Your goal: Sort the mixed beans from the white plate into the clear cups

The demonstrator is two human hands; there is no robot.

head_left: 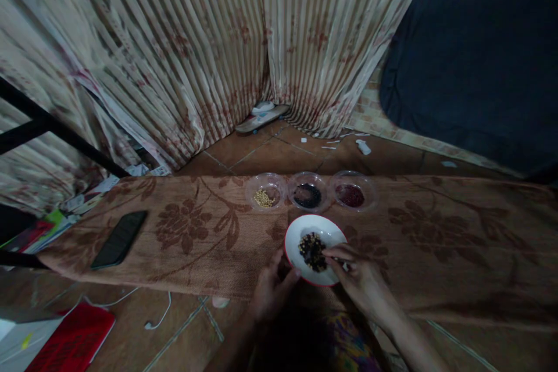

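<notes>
A white bowl (335, 232) with a red rim stands on the cloth-covered bench, with mixed dark and yellow beans (313, 251) heaped in its middle. My left hand (274, 286) grips its near left rim, thumb on top. Over the bowl's right side, my right hand (355, 272) reaches in with its fingertips pinched at the beans; whatever lies between them is too small to make out. Just beyond stand three clear plastic bowls in a row: one with yellow beans (264, 198), one with black beans (308, 195) and one with dark red beans (350, 195).
A dark phone (120, 239) lies on the left of the brown patterned cloth (196, 267). Striped curtains (209, 40) hang behind, with a skateboard (261, 118) at their foot. A red-and-white box (72, 337) and a white cable (168, 307) are on the tiled floor.
</notes>
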